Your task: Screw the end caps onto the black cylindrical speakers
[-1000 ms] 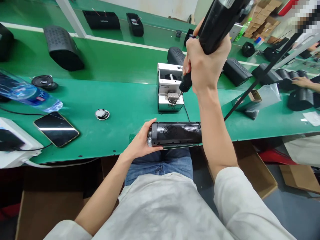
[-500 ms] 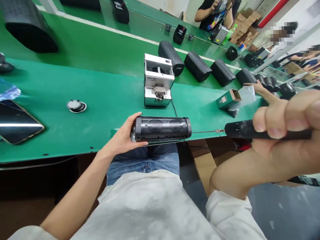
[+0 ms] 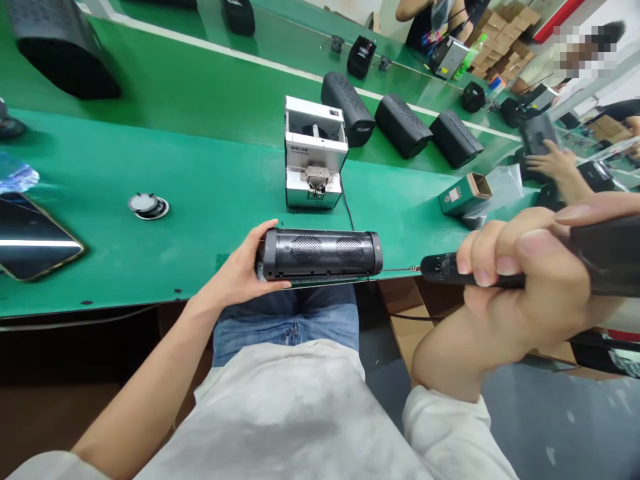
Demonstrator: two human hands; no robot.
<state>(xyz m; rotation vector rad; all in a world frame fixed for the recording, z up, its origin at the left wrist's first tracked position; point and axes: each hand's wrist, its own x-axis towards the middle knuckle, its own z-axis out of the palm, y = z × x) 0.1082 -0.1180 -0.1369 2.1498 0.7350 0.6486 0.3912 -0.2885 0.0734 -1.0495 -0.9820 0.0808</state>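
Observation:
At the bench's front edge lies a black speaker housing (image 3: 323, 255) with two round perforated patches on its upper side. My left hand (image 3: 245, 268) grips its left end, thumb and fingers on opposite sides. Wrapped in my right hand (image 3: 525, 267) is a black electric screwdriver (image 3: 443, 269), held level. Its thin bit points left and meets the housing's right end; the exact contact spot is too small to make out. Behind the housing stands a white and silver screw feeder (image 3: 316, 157) with a metal outlet on its front.
Several black speaker cabinets (image 3: 403, 125) stand behind the feeder. A small round speaker driver (image 3: 149, 206) and a phone (image 3: 37, 237) lie to the left. At the right are a green open box (image 3: 465, 193) and a co-worker's hand (image 3: 557, 163) on a dark cabinet.
The screwdriver has moved from the feeder's outlet down to the housing's right end, turning level, then slightly further left. My left hand has kept its grip. A co-worker has lifted a cabinet.

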